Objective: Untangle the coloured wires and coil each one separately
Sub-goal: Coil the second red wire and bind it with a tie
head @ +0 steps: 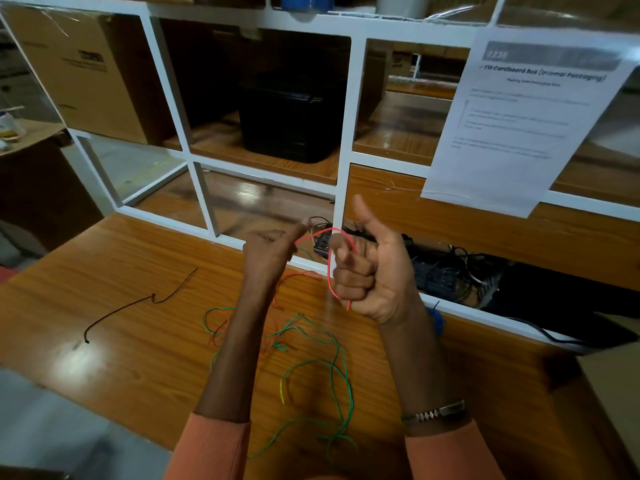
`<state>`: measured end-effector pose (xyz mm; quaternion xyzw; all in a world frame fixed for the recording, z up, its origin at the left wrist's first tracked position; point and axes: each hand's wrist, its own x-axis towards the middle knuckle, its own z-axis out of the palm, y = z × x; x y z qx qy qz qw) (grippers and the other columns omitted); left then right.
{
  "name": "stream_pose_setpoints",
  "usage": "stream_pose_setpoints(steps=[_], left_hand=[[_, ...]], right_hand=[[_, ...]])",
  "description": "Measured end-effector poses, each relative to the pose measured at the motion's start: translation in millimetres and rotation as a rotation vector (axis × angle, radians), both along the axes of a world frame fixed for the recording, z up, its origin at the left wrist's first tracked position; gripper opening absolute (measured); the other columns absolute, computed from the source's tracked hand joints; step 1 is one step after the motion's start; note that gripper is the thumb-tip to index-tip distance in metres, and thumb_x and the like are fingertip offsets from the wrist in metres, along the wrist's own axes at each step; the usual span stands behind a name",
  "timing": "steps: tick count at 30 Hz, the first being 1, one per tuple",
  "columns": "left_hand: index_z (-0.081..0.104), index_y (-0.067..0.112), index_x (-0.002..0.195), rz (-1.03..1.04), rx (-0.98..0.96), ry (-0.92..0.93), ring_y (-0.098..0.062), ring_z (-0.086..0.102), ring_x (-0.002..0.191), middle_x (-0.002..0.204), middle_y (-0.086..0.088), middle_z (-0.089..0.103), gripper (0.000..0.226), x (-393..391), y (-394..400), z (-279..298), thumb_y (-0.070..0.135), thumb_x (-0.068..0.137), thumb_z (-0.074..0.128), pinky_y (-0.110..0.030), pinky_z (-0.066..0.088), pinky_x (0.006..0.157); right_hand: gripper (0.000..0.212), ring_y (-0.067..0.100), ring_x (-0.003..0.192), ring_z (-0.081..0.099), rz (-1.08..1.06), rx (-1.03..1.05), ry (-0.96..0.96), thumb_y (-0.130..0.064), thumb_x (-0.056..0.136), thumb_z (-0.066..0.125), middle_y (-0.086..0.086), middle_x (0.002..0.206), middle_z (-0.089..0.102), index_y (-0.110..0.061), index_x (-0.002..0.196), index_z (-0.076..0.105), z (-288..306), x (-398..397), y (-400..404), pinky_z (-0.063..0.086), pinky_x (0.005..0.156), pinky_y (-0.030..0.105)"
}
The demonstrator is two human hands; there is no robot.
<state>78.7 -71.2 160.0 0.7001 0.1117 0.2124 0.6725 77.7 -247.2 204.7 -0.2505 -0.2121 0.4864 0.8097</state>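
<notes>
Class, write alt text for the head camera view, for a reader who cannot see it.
Two raised hands work a red wire: the right hand has it looped round its fingers, the left hand pinches its other end. Below them, green wires lie tangled with orange ones on a wooden table; a dark wire lies apart.
</notes>
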Motion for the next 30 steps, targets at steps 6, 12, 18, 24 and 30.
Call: stream_pose_setpoints(steps=[6, 12, 18, 24, 30], left_hand=[[0.074, 0.003, 0.058, -0.111, 0.221, 0.156, -0.015, 0.051, 0.054, 0.051, -0.015, 0.055, 0.045, -6, -1, -25, 0.03, 0.095, 0.07, -0.037, 0.048, 0.068], [0.082, 0.007, 0.077, -0.447, 0.226, -0.078, -0.017, 0.07, 0.092, 0.084, -0.001, 0.078, 0.028, -25, -7, 0, 0.009, 0.1, 0.066, -0.03, 0.054, 0.085], [0.07, 0.032, 0.064, -0.378, 0.264, -0.306, -0.026, 0.064, 0.114, 0.099, -0.005, 0.075, 0.034, -30, 9, 18, 0.015, 0.094, 0.071, -0.043, 0.048, 0.102], [0.074, 0.021, 0.078, -0.296, 0.154, -0.303, -0.018, 0.066, 0.11, 0.112, -0.008, 0.069, 0.02, -29, 6, 22, 0.014, 0.097, 0.072, -0.031, 0.059, 0.084], [0.066, 0.026, 0.066, -0.2, 0.13, -0.209, -0.032, 0.067, 0.089, 0.079, -0.009, 0.066, 0.031, -18, 15, 6, 0.027, 0.096, 0.076, -0.046, 0.05, 0.082]], right_hand=[[0.049, 0.005, 0.043, 0.03, -0.469, 0.605, 0.229, -0.038, 0.112, 0.039, -0.006, 0.053, 0.039, -0.004, 0.102, 0.072, 19, 13, -18, 0.029, 0.044, 0.019], [0.042, 0.021, 0.101, 0.072, -1.032, 0.099, 0.048, -0.023, 0.109, 0.047, 0.011, 0.106, 0.069, 0.002, 0.143, 0.05, 10, 24, -23, 0.057, 0.089, 0.026], [0.019, 0.019, 0.108, 0.073, -0.846, -0.774, -0.334, -0.014, 0.108, 0.047, 0.009, 0.111, 0.077, -0.015, 0.126, 0.053, -4, 15, -4, 0.054, 0.105, 0.036], [0.049, 0.016, 0.044, 0.048, -0.343, -0.92, -0.491, -0.043, 0.109, 0.042, 0.007, 0.057, 0.051, -0.003, 0.118, 0.068, -7, -6, 20, 0.034, 0.042, 0.023], [0.098, 0.008, 0.029, 0.008, 0.086, -0.381, -0.221, -0.072, 0.101, 0.028, -0.001, 0.038, 0.016, 0.016, 0.098, 0.069, -4, 4, 12, 0.01, 0.033, 0.023]])
